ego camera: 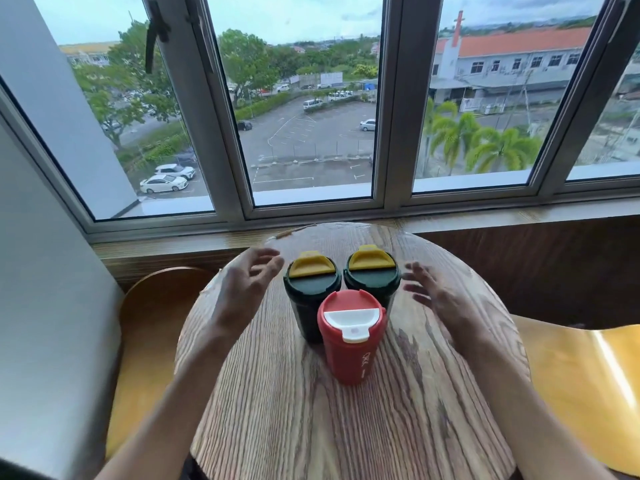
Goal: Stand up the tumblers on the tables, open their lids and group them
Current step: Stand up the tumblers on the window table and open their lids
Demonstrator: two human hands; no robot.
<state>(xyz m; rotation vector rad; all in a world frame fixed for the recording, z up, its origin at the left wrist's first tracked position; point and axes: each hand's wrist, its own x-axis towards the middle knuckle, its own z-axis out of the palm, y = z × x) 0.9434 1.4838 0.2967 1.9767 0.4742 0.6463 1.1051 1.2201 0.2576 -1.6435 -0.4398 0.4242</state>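
Three tumblers stand upright and close together on a round wooden table [346, 427]. The left dark green tumbler [308, 303] and the right dark green tumbler [372, 275] each have a yellow flap on the lid. In front of them is a red tumbler [349, 344] with a white flap. My left hand [247, 282] hovers just left of the group, fingers spread, touching nothing. My right hand [440, 299] hovers just right of it, also spread and empty. Both hands look slightly blurred.
A wooden sill and a wide window [311, 209] run along the table's far edge. A brown chair [152, 306] stands at the left, a yellow seat [585, 382] at the right. A white wall [41, 306] borders the left side.
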